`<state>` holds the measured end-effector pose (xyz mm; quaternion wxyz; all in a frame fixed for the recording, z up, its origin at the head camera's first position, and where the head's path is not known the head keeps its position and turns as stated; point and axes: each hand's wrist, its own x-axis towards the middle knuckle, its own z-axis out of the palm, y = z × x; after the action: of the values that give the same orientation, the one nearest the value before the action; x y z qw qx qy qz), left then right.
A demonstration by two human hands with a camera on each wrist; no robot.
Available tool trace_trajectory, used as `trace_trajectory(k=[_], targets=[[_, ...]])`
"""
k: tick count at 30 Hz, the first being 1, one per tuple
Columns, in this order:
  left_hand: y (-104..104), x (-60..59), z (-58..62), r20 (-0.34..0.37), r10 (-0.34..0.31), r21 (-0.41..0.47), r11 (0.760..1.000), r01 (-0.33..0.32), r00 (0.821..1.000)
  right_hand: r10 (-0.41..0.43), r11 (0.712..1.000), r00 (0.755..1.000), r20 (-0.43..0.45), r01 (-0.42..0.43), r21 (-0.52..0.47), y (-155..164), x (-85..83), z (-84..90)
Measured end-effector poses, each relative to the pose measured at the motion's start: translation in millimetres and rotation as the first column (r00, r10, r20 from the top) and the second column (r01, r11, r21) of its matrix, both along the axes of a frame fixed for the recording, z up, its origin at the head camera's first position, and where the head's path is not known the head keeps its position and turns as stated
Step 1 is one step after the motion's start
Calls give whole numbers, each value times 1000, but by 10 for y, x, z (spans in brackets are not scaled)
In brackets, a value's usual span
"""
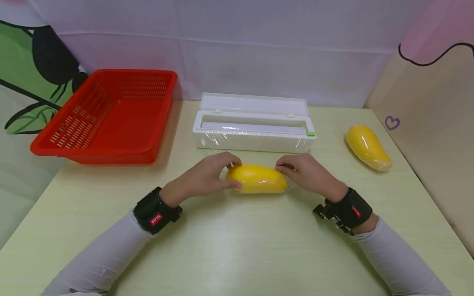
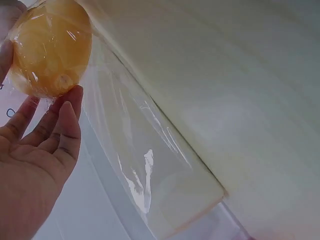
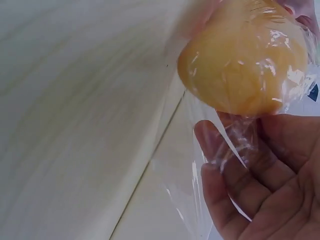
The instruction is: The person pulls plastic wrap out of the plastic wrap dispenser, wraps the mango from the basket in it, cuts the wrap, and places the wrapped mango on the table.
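Note:
A yellow mango (image 1: 257, 179) covered in clear plastic wrap lies lengthwise before me, close to the table surface. Its left end is held by my left hand (image 1: 207, 174), thumb at the near side and fingers at the far side. In the left wrist view the wrapped mango (image 2: 52, 47) shows end-on above the fingertips. My right hand (image 1: 309, 172) is at the other end, pinching the film there. Loose plastic wrap (image 3: 242, 137) gathers among the right fingers in the right wrist view, just under the mango.
Behind the hands stands a white cling film dispenser (image 1: 255, 144), lid raised, film hanging over its front. A red basket (image 1: 100, 154) is at the back left. Another wrapped mango (image 1: 366, 146) lies at the right, near the side wall.

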<state>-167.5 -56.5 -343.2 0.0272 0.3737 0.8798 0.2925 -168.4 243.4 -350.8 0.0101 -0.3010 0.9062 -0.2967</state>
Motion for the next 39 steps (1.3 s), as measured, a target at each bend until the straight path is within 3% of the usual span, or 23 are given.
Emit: trace_trajectory(k=[9, 13, 16, 18, 21, 23, 27, 33, 39], targets=[[-24, -97, 15, 141, 74, 63, 995, -83, 987, -44, 999, 998, -44, 44, -12, 41, -20, 57], [-22, -144, 5, 198, 109, 51, 991, -122, 974, 6, 994, 991, -137, -21, -108, 15, 40, 81], [-26, -171, 9, 243, 136, 51, 987, -152, 960, 106, 977, 959, -262, -149, -152, -35, 95, 95], [-31, -193, 10, 275, 152, 63, 982, -175, 949, 165, 968, 928, -334, -217, -125, -73, 125, 95], [-39, -242, -1, 333, 165, 100, 973, -209, 928, 225, 964, 897, -381, -261, -45, -122, 131, 58], [-39, -268, -1, 379, 170, 126, 965, -232, 910, 238, 967, 890, -388, -253, 11, -148, 117, 11], [-42, -299, 5, 451, 177, 141, 954, -265, 875, 224, 975, 896, -384, -211, 76, -202, 73, -69], [-44, -314, 15, 517, 175, 158, 943, -294, 838, 164, 985, 916, -366, -132, 109, -281, 48, -64], [-27, -338, 6, 561, 160, 179, 935, -308, 812, 113, 988, 938, -328, -72, 137, -331, 12, -54]])
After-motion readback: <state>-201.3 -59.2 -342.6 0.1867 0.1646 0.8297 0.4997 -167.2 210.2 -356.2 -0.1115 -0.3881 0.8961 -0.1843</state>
